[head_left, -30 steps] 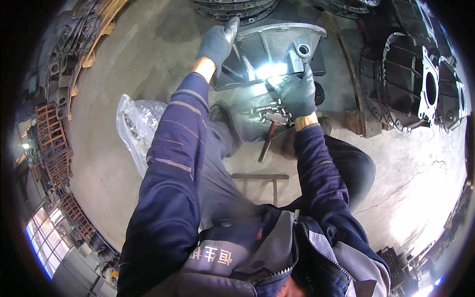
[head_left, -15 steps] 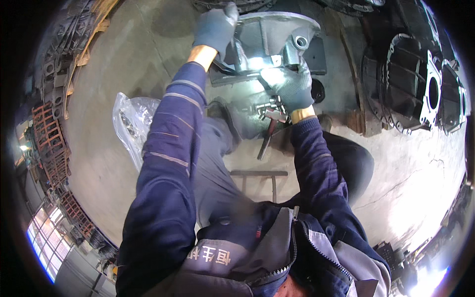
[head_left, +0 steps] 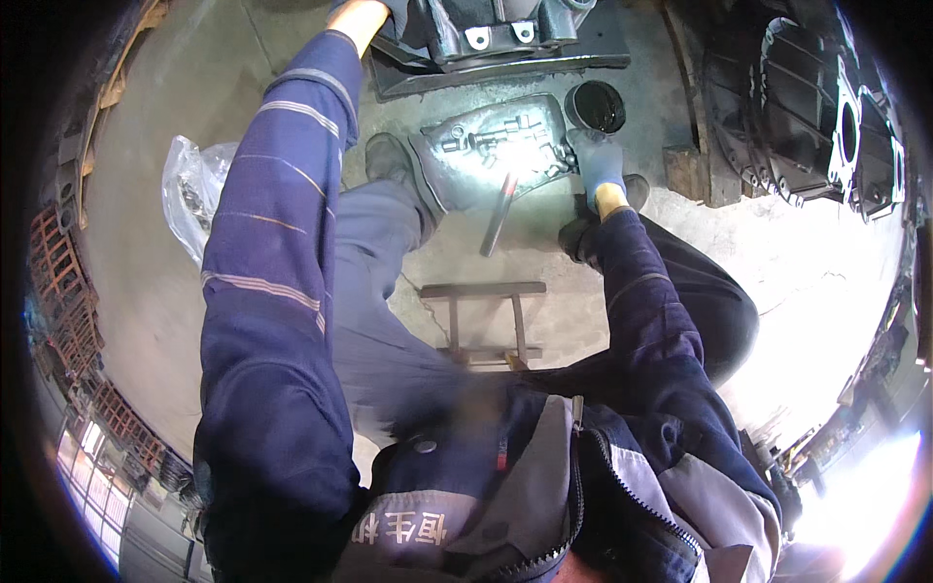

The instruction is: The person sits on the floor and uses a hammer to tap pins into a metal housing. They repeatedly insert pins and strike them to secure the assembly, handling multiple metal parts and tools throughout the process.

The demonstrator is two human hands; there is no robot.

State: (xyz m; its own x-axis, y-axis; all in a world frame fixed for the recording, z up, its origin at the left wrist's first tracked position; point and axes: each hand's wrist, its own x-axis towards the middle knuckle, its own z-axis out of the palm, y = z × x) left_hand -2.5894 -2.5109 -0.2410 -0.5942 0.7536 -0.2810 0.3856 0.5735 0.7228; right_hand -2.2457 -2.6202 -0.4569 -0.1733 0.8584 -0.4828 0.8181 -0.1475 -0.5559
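Note:
At the top edge stands a dark metal casting [head_left: 501, 39] with lugs and bolt holes along its near side. My left hand [head_left: 397, 17], in a dark glove, is against the casting's left side; its fingers are cut off or hidden. My right hand [head_left: 597, 163], in a grey glove, is low beside the right edge of a dark tray [head_left: 457, 189], just below a round black bowl [head_left: 595, 105]. Glare hides what its fingers do. Several metal fittings [head_left: 505, 134] lie on the tray. A hammer [head_left: 500, 214] rests with its handle over the tray's near edge, its head lost in glare.
The casting sits on a dark flat plate [head_left: 408, 85]. A clear plastic bag [head_left: 190, 185] lies on the floor left of my left arm. Large black housings [head_left: 797, 107] stand at the right beside a wooden block [head_left: 714, 175]. A small metal frame [head_left: 486, 290] is between my legs.
My right hand has come away from the casting and down to the bowl and tray. The view has tilted down, so the casting and left hand sit higher and the tray shows more.

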